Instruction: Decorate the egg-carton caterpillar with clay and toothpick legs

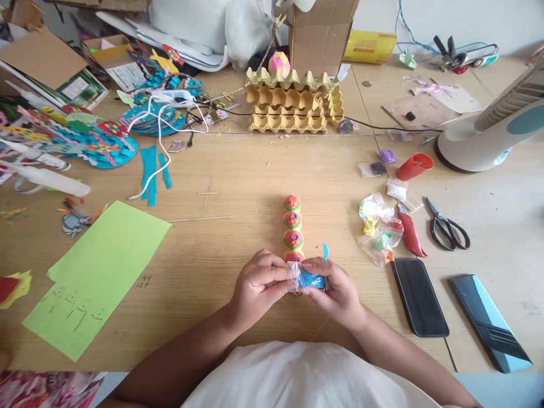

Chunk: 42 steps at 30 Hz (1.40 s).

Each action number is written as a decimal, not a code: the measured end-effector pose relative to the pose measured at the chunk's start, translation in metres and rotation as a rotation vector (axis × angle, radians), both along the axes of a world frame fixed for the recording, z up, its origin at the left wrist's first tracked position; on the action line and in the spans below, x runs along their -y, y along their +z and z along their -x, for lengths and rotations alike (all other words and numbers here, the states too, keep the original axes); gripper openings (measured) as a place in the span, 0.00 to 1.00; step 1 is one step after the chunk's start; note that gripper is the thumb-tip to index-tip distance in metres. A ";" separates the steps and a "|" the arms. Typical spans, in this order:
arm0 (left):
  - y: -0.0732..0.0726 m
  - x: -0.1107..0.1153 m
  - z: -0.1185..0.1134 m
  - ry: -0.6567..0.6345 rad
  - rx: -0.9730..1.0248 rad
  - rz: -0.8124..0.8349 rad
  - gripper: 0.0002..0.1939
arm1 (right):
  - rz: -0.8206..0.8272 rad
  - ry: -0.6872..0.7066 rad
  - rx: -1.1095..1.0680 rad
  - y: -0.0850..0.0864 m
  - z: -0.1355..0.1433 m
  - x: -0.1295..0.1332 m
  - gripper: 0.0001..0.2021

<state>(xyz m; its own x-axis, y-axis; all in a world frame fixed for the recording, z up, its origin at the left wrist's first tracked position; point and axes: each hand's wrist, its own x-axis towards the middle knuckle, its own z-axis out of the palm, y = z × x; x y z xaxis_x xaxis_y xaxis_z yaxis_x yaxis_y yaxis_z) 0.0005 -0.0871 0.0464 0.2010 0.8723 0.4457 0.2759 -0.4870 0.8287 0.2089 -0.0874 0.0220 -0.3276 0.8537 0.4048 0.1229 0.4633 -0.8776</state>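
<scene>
A small clear plastic bag (312, 279) with blue clay-like material inside is held between both hands. The fingers of my left hand (259, 283) pinch its empty clear end. My right hand (335, 289) grips the filled end between thumb and fingers. A small light-blue plastic blade (325, 251) stands up by my right hand; whether the hand holds it is unclear. Beneath and beyond the hands runs a row of red, green and yellow decorated egg-carton cups (293, 239) with little faces. The hands hide the near part of that row.
To the right lie clay bags (378, 221), a red utility knife (411, 231), black scissors (448, 226), two phones (420, 297) and a red cup (415, 166). Egg cartons (293, 101) stand at the back. Green paper (102, 272) with drawn figures and blue strips (149, 173) lie left.
</scene>
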 end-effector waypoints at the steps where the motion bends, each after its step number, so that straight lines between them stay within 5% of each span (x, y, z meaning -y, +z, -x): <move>1: 0.000 0.001 -0.001 0.009 0.009 0.003 0.03 | -0.002 -0.006 -0.007 -0.001 0.000 0.001 0.16; 17: -0.001 0.008 -0.005 0.099 -0.083 -0.139 0.08 | -0.138 -0.009 0.041 0.004 0.003 0.000 0.17; 32: 0.009 0.007 0.001 0.050 0.020 0.238 0.04 | -0.464 -0.019 0.141 0.001 -0.002 -0.004 0.29; 42: -0.003 0.015 -0.005 0.037 0.184 0.326 0.06 | -0.489 -0.025 0.163 0.005 0.001 -0.003 0.28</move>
